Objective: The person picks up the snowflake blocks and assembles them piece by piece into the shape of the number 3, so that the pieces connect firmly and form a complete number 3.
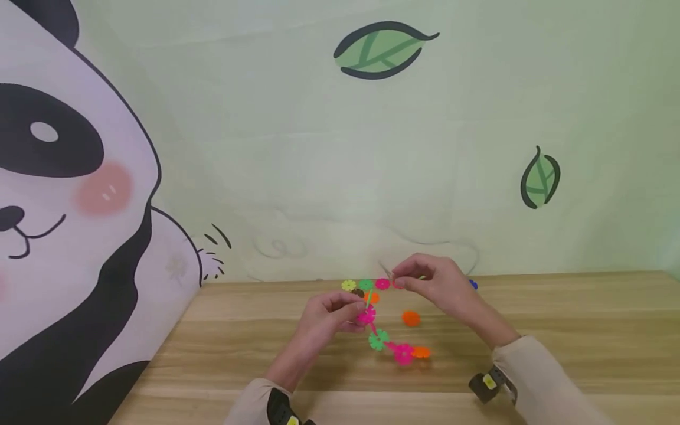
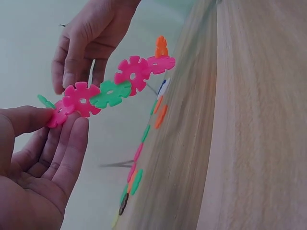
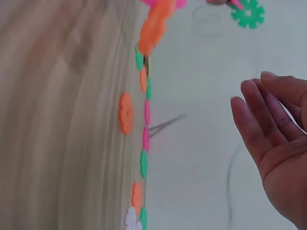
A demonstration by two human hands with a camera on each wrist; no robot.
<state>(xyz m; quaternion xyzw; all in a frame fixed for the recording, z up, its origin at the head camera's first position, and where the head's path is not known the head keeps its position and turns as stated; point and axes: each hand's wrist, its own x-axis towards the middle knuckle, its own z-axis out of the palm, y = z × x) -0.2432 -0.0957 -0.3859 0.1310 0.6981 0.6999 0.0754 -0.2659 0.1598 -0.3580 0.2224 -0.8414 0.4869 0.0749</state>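
Note:
A chain of interlocking plastic flower discs hangs from my left hand (image 1: 329,316). Thumb and fingers pinch a pink disc (image 2: 60,115) at one end, where a green disc (image 2: 46,101) stands edge-on. From there the chain runs through another pink disc (image 2: 81,99), a green one (image 2: 111,94) and two more pinks, ending in an orange disc (image 2: 161,46). My right hand (image 1: 438,286) is raised to the right of the chain, apart from it. Its fingers (image 3: 254,110) are loosely bent with nothing between them and the thumb.
Loose discs lie along the back of the wooden table (image 1: 574,342): yellow (image 1: 348,285), green (image 1: 365,284), pink (image 1: 382,284), blue (image 1: 473,284) and others. One orange disc (image 1: 411,319) lies nearer. Behind stands a pale green backdrop (image 1: 287,147) with a printed panda (image 1: 122,118).

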